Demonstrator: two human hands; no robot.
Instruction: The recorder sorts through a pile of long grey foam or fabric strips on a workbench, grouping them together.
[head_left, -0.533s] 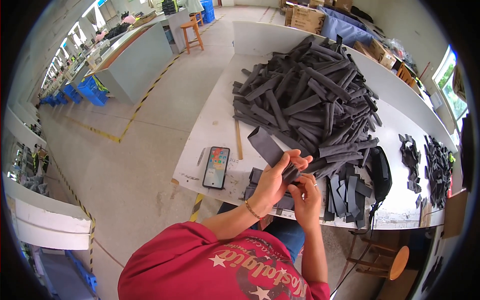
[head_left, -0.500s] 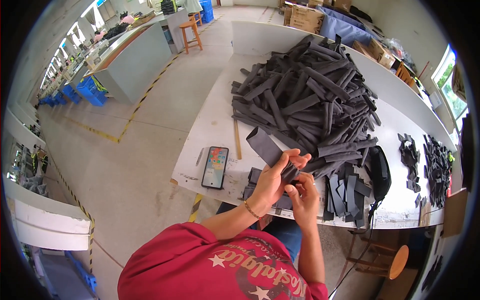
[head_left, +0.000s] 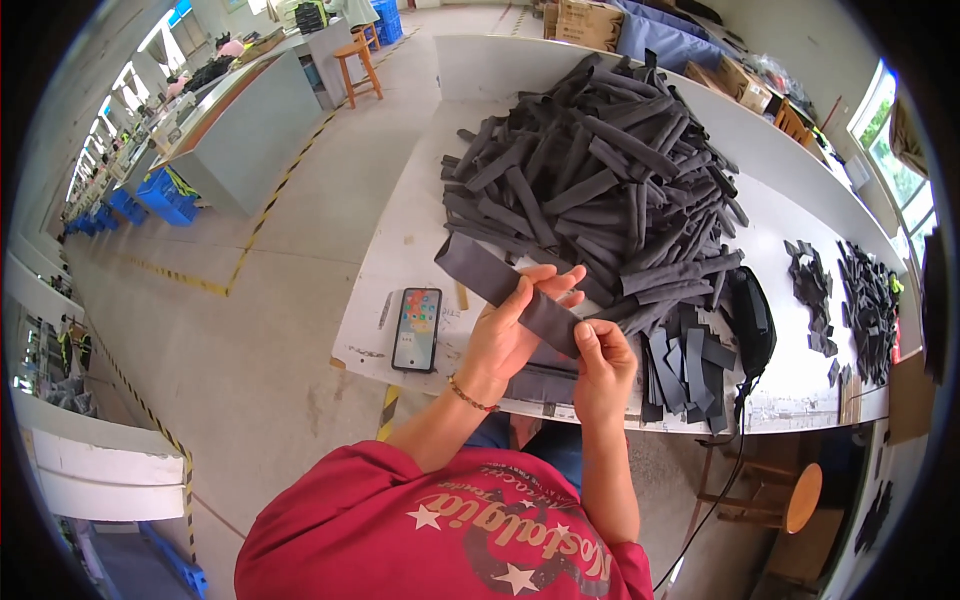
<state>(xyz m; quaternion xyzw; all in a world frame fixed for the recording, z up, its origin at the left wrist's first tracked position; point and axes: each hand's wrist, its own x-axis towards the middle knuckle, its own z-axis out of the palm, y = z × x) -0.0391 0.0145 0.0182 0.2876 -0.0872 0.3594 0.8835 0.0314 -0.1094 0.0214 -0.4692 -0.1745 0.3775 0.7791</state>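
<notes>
The left hand [head_left: 502, 338] and right hand [head_left: 604, 376] held a dark strip [head_left: 478, 270] that looked light, soft and best pinched near its ends.

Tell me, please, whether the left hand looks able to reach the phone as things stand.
Probably yes: the phone lies left of the left hand with nothing apparent between them, though that hand may first have to release the dark strip it holds.
</notes>
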